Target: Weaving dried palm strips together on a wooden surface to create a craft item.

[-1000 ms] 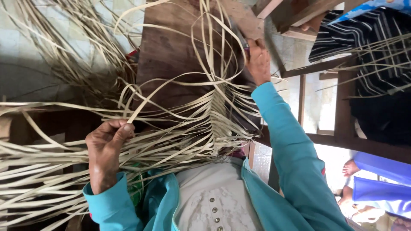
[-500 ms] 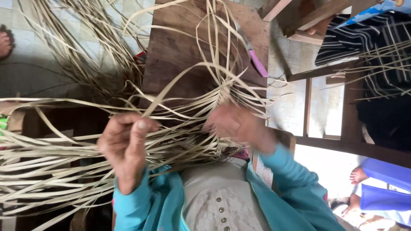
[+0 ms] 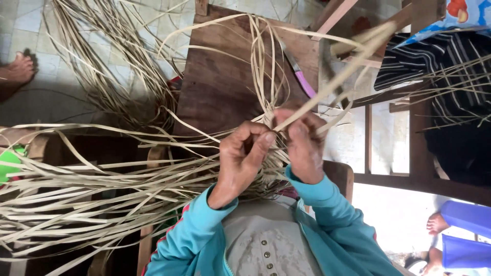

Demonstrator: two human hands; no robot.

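While both hands meet in the middle of the head view, the left hand point(image 3: 244, 156) is curled, and its thumb and fingers pinch pale strips point(image 3: 128, 189) where these come together. The right hand point(image 3: 302, 145) is just beside it, almost touching, and it also closes on strips; one strip point(image 3: 348, 61) goes from its fingers up and to the right, tilted, toward the top edge. The strips lie over the lap of the person and spread far to the left side in many long flat bands, and some stand up in loops over a brown wooden board point(image 3: 220, 87). On the board, near its right edge, lies a tool with a pink handle point(image 3: 306, 84). Both arms wear teal sleeves point(image 3: 327, 204). At the far left, a bare foot point(image 3: 18, 69) rests on the tile floor point(image 3: 30, 20). At the lower right, another foot point(image 3: 437, 224) shows beside blue cloth point(image 3: 468, 217). A dark striped cloth point(image 3: 434, 61) hangs at the upper right, with more strips across it.
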